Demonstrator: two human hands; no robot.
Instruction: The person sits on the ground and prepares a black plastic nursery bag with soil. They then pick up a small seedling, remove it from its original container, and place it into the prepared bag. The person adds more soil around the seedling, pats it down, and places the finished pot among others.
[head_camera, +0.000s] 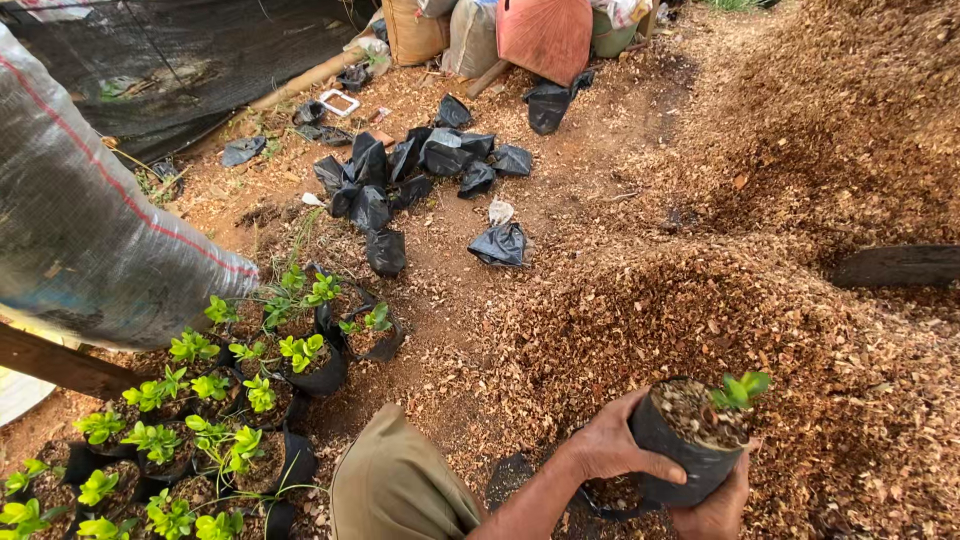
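Left hand (612, 445) and right hand (718, 508) clasp black seedling bag (680, 455) (fingers wrapped)

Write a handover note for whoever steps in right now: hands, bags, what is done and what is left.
Left hand: wrapped around the side of a black grow bag filled with mulch, a small green seedling in it.
Right hand: supports the same bag from below; fingers mostly hidden.
The bag is held over the brown mulch heap.
Done: a cluster of filled bags with seedlings stands at lower left.
Left: empty black bags lie scattered on the ground ahead; the bag in hand is not yet set with the others.
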